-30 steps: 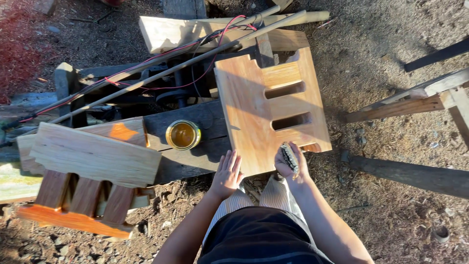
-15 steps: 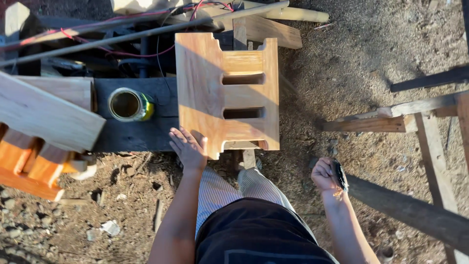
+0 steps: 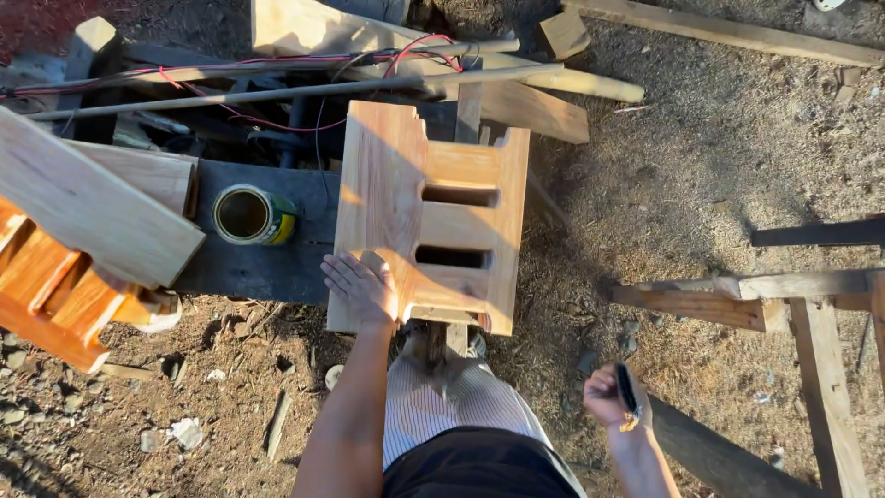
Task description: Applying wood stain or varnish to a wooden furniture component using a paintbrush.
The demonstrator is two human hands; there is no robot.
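My left hand (image 3: 362, 290) lies flat, fingers open, on the near corner of the slotted wooden panel (image 3: 433, 217) over the dark counter (image 3: 249, 267). My right hand (image 3: 616, 398), well clear, grips a dark brush (image 3: 627, 392); staining seems paused, next needing the open tin (image 3: 251, 215)

Scrap timber and a tin on dirt

Open tin (image 3: 253, 214) sits left of centre on a dark plank (image 3: 277, 267); red wires (image 3: 277, 120) and a pole (image 3: 295, 92) cross the top; orange slats (image 3: 55, 295) lie left.
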